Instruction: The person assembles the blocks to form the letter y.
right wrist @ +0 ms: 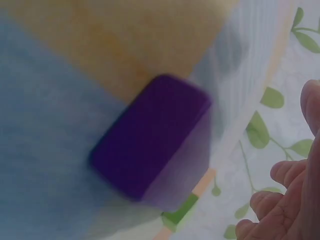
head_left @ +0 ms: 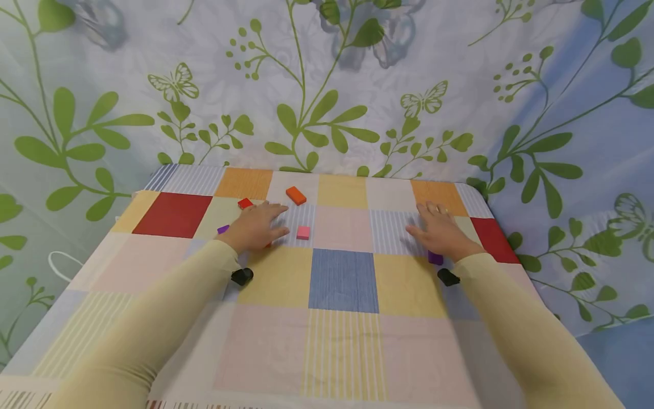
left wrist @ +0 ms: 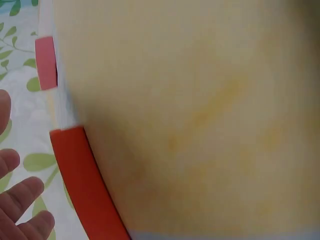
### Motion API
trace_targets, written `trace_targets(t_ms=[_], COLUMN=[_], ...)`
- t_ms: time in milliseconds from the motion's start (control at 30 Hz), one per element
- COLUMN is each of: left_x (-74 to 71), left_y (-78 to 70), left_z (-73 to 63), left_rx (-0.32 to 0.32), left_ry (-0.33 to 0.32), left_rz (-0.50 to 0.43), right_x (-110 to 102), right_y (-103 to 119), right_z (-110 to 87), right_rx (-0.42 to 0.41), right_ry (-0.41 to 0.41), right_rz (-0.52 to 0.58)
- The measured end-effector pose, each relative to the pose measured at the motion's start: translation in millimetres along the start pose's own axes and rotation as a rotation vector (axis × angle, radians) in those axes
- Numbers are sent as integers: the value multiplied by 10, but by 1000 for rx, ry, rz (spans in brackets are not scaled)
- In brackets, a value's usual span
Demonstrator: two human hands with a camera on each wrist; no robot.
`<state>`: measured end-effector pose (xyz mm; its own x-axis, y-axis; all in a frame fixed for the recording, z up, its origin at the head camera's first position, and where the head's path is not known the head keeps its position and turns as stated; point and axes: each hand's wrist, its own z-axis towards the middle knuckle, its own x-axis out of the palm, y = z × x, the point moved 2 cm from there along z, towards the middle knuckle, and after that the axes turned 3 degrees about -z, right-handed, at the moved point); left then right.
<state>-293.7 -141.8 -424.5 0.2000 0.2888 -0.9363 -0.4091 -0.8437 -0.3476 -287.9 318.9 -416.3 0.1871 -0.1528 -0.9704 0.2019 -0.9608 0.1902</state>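
Observation:
My left hand [head_left: 255, 226] hovers over the left part of the table with fingers spread, holding nothing. Around it lie a red block [head_left: 245, 203], a purple block [head_left: 222, 229] partly covered by the wrist, and a small pink block [head_left: 303, 233] off the fingertips. A red-orange block [left wrist: 90, 185] sits under this hand, mostly hidden in the head view. On the right side, my right hand [head_left: 443, 230] is stretched out with nothing in it. Beneath its palm is a dark purple block [right wrist: 150, 140]. Beyond that, the right wrist view catches a green block [right wrist: 181, 212].
An orange block [head_left: 296, 195] lies toward the back of the table. A patchwork cloth [head_left: 343, 281] covers the tabletop. Leaf-patterned curtains [head_left: 317, 68] rise behind and at both sides. A white cord [head_left: 58, 267] loops past the left edge.

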Motion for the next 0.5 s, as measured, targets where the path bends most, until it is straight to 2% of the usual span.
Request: trace_targets(t_ms=[167,500], left_x=[35,106], left_y=[-100,-229], left_z=[2,-2], left_rx=[39,44], left_ry=[7,19], left_rz=[-24,-108], right_x=[21,26], right_y=[-79,-89], right_z=[-37,-104], right_rx=[-11,-10], right_ry=[-2,18], right_rz=[8,13])
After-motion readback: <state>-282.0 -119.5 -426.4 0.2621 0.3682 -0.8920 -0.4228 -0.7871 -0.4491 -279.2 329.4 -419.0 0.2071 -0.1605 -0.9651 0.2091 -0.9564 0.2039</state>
